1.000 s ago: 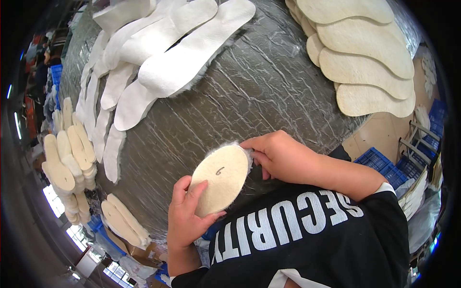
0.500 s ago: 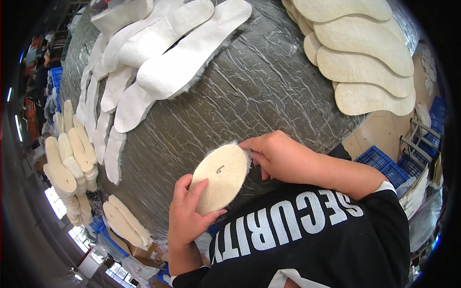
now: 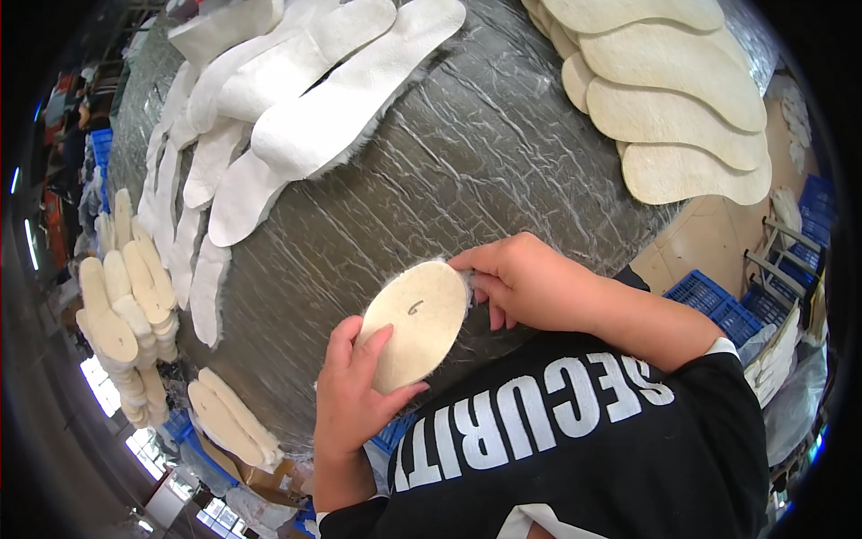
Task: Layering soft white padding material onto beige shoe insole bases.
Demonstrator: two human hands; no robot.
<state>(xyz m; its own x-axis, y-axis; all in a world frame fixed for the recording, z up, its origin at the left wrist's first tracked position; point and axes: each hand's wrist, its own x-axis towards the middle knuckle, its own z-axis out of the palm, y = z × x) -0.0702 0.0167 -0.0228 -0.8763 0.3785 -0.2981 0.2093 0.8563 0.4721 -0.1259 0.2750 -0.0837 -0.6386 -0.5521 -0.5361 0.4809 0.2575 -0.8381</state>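
Between my hands is a cream insole (image 3: 417, 314) with fluffy edging, tilted so one end faces up and a dark handwritten mark shows. My left hand (image 3: 355, 377) grips its lower left side, thumb lying on the cream face and fingers behind. At the upper right edge my right hand (image 3: 516, 283) pinches the fuzzy rim between thumb and index finger, the other fingers curled. The insole's far end is hidden behind my left hand. Both hands are over the near edge of a table (image 3: 449, 180) wrapped in dark, wrinkled plastic.
White furry insole pieces (image 3: 323, 117) lie heaped at the table's far left. Cream insoles (image 3: 678, 117) overlap in a fanned stack at the far right. More insole stacks (image 3: 117, 314) stand beyond the left edge. Blue crates (image 3: 714, 305) sit on the floor at right.
The insole has tilted slightly and shifted a little upward in my hands. My right hand stays at its rim, and the view has moved slightly.
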